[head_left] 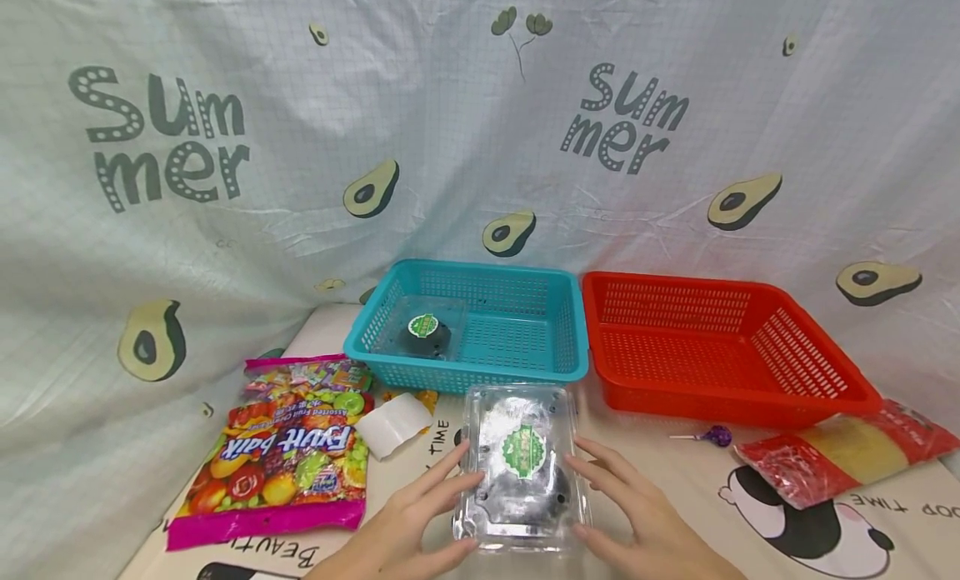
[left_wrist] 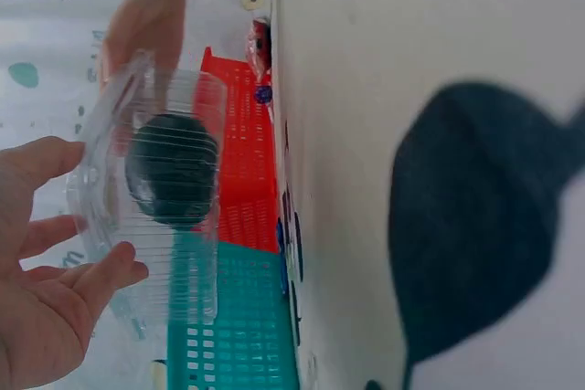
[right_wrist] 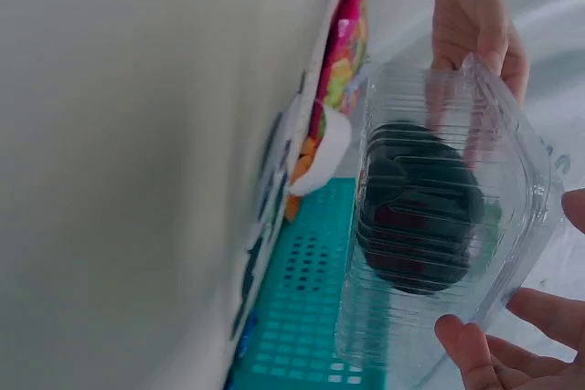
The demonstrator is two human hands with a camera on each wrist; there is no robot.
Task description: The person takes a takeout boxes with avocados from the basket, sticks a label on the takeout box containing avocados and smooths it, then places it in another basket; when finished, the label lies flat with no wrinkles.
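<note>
Between my two hands is a clear plastic clamshell box [head_left: 495, 513] with a green label [head_left: 523, 452] on its lid. Inside it sits a dark round item [right_wrist: 416, 207], seen through the ribbed wall in both wrist views. My left hand [head_left: 416, 513] grips the box's left edge, thumb near the front corner and fingers along the side. From the opposite edge my right hand [head_left: 637, 513] holds it the same way. In the wrist views the box is raised off the table.
A teal basket [head_left: 480, 373] behind the box contains a similar clear box [head_left: 455, 312]. Beside it stands a red basket [head_left: 705, 405]. A fruit candy bag [head_left: 288, 447] and a white piece [head_left: 393, 422] lie left; a purple lollipop [head_left: 718, 435] and a red-yellow packet [head_left: 847, 455] lie right.
</note>
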